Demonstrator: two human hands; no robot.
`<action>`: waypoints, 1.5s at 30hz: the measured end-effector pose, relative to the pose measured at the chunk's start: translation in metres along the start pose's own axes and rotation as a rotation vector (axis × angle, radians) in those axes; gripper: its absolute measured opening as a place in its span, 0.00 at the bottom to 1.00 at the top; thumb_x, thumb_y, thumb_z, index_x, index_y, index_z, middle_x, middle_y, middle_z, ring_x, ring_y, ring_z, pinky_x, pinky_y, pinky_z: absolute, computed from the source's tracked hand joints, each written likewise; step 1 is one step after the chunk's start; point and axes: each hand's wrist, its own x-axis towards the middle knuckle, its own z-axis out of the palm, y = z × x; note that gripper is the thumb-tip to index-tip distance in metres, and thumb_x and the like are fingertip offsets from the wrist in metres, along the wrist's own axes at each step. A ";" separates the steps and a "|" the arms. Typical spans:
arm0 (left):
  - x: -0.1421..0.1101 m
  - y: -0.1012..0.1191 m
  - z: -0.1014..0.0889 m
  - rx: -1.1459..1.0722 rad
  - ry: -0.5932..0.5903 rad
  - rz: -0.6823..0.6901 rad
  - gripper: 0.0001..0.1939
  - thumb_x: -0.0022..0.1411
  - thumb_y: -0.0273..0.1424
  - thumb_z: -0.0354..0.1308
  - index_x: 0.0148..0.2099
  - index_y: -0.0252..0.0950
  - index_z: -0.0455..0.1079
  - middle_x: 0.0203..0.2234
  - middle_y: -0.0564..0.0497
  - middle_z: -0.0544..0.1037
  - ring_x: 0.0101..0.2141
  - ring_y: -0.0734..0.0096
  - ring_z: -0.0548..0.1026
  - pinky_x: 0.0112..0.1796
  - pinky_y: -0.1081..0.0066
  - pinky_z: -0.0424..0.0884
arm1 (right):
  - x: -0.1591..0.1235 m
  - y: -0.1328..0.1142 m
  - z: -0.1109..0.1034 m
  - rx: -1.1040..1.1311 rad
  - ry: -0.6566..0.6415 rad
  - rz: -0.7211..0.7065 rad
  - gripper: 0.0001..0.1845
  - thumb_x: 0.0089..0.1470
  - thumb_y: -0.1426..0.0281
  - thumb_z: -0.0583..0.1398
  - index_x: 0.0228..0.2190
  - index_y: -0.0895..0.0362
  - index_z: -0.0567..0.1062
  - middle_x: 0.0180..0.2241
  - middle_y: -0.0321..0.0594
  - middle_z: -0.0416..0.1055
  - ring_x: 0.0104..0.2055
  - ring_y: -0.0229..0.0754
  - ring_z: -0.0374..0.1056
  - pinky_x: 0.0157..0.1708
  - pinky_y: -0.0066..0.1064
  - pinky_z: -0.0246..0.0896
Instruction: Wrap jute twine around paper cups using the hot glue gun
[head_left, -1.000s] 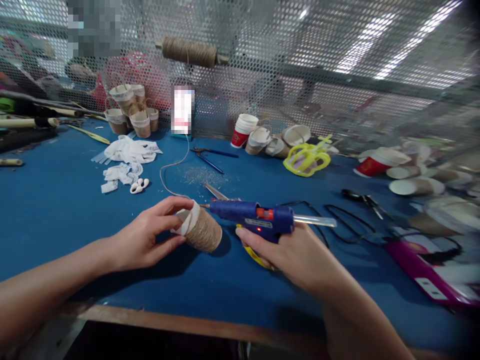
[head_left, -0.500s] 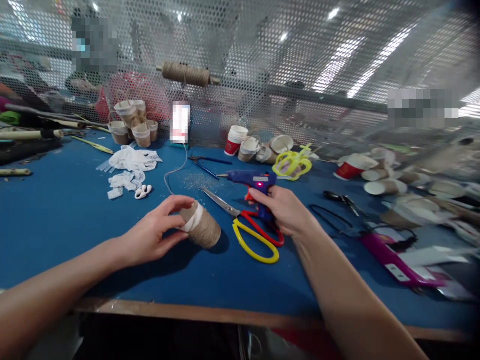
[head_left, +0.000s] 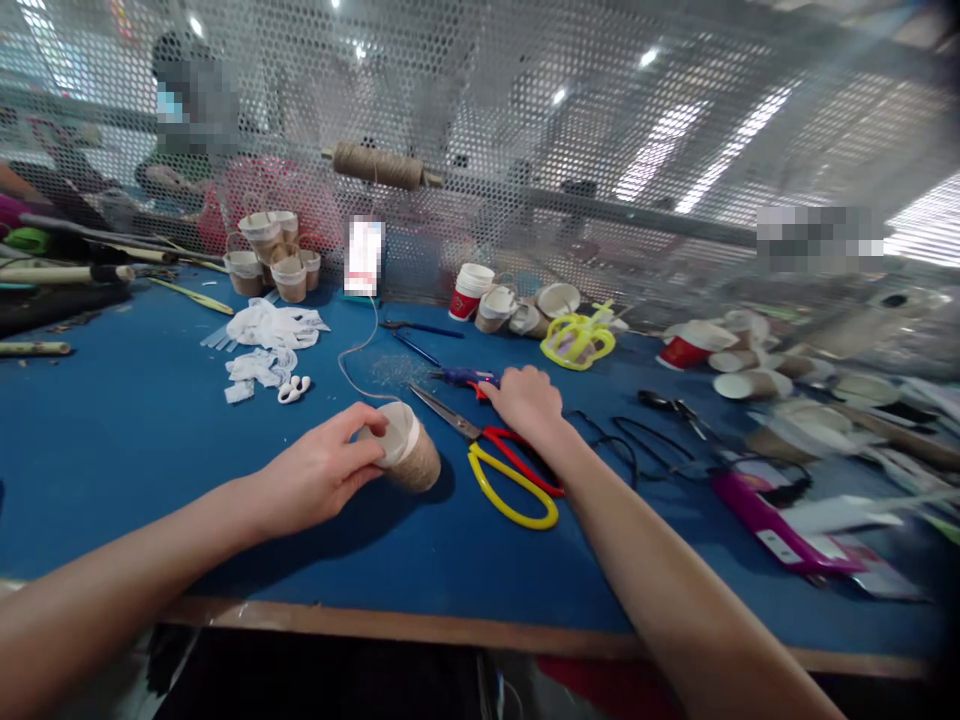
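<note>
Twine (head_left: 426,468) wraps the tilted cup (head_left: 407,452), left of the scissors (head_left: 459,421), toward the front edge of the surface (head_left: 300,560); the left hand (head_left: 322,468) has the cup's wall in a narrow grip, and squeezing hard could crease it. The right hand (head_left: 529,402) covers the glue gun (head_left: 463,377), how tightly I cannot tell. Pulling the cup could drag the loose strand (head_left: 343,364) against the scissors or a possibly hot nozzle (head_left: 436,375)

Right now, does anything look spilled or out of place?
Yes, mildly: pale bits lie scattered on the tabletop between the pliers and the scissors, like unswept scraps. At the right, a brown-and-white cup lies on its side, unlike the upright baskets. The twine-wrapped cup tilts, but the left hand holds it.
</note>
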 end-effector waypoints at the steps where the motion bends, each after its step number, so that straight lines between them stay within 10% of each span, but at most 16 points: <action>1: 0.000 0.000 0.000 0.002 -0.001 0.019 0.07 0.61 0.24 0.46 0.32 0.32 0.64 0.40 0.42 0.65 0.43 0.64 0.68 0.44 0.62 0.68 | -0.006 -0.007 -0.001 0.009 -0.013 -0.039 0.10 0.46 0.64 0.59 0.21 0.59 0.72 0.29 0.51 0.71 0.42 0.52 0.62 0.35 0.36 0.54; 6: 0.002 0.002 -0.001 0.018 0.008 0.128 0.08 0.61 0.23 0.46 0.33 0.30 0.65 0.34 0.42 0.70 0.45 0.63 0.67 0.46 0.62 0.66 | -0.043 -0.045 0.006 0.353 -0.545 -0.198 0.28 0.51 0.50 0.48 0.22 0.58 0.76 0.25 0.42 0.71 0.31 0.41 0.66 0.30 0.31 0.57; 9: 0.003 0.002 -0.003 -0.010 -0.012 0.145 0.07 0.61 0.23 0.46 0.33 0.31 0.65 0.32 0.44 0.72 0.44 0.63 0.67 0.46 0.61 0.64 | -0.057 -0.056 0.015 0.809 -0.748 -0.128 0.21 0.46 0.53 0.56 0.23 0.58 0.76 0.27 0.39 0.71 0.31 0.37 0.64 0.32 0.29 0.57; 23: 0.005 0.010 -0.019 -0.533 -0.220 -0.286 0.09 0.61 0.30 0.48 0.39 0.32 0.66 0.35 0.47 0.74 0.36 0.68 0.71 0.40 0.68 0.67 | -0.081 -0.050 -0.002 1.288 -0.462 -0.008 0.03 0.41 0.71 0.61 0.20 0.57 0.73 0.27 0.35 0.69 0.29 0.33 0.61 0.28 0.27 0.53; 45: 0.006 0.012 -0.022 -0.584 -0.229 -0.254 0.06 0.61 0.28 0.48 0.36 0.34 0.66 0.38 0.48 0.73 0.43 0.65 0.69 0.43 0.68 0.65 | -0.084 -0.042 0.009 1.239 -0.401 0.047 0.06 0.41 0.68 0.62 0.21 0.58 0.71 0.25 0.34 0.68 0.28 0.32 0.60 0.30 0.27 0.53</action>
